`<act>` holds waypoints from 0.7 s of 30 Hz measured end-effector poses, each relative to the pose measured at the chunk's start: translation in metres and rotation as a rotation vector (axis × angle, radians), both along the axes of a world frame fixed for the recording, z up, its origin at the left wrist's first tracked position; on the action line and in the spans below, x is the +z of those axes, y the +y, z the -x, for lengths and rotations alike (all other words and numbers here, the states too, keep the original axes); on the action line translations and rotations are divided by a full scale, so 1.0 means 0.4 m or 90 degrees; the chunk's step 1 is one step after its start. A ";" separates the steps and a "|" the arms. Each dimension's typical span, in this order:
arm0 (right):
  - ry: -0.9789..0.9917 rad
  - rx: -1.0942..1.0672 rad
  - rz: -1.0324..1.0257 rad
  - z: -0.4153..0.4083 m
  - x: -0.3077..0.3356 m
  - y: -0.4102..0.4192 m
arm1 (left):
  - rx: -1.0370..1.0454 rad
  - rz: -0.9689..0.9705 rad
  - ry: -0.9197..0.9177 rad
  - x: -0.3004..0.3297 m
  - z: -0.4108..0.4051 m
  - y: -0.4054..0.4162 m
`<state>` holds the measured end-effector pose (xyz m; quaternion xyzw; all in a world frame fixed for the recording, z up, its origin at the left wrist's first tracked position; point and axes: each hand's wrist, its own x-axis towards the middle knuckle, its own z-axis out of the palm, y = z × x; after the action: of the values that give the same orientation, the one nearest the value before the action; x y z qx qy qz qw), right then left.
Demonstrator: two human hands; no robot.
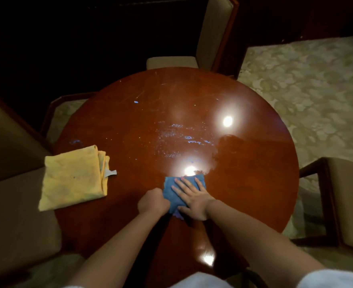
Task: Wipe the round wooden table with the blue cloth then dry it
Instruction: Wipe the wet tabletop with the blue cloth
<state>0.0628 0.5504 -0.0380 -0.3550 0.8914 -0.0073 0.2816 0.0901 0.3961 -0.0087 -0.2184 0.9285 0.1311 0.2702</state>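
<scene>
I had the blue cloth near the worktop's near edge: right hand flat, fingers straight; left hand gripping its left edge. A folded yellow cloth overhung the left rim.

Round glossy wooden table, blue cloth near its front edge, folded yellow cloth left of blue cloth, pale smears beyond it.
</scene>
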 end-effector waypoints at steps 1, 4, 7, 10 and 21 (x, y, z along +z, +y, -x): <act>0.005 -0.003 -0.004 0.016 -0.004 -0.016 | -0.003 0.010 0.018 0.007 0.011 -0.001; 0.026 0.000 -0.010 0.069 -0.009 -0.066 | 0.007 0.012 0.059 0.018 0.036 -0.021; 0.046 0.003 -0.022 0.093 -0.010 -0.097 | 0.014 0.006 0.075 0.017 0.037 -0.050; 0.044 0.014 -0.019 0.040 -0.012 -0.101 | 0.008 -0.008 0.065 0.011 -0.013 -0.064; 0.023 0.004 -0.017 0.069 -0.016 -0.148 | -0.124 0.081 0.080 -0.001 0.034 -0.097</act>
<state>0.0352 0.4913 -0.0444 -0.3538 0.8953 0.0116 0.2705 0.0764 0.3573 -0.0090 -0.1356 0.9669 0.0584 0.2083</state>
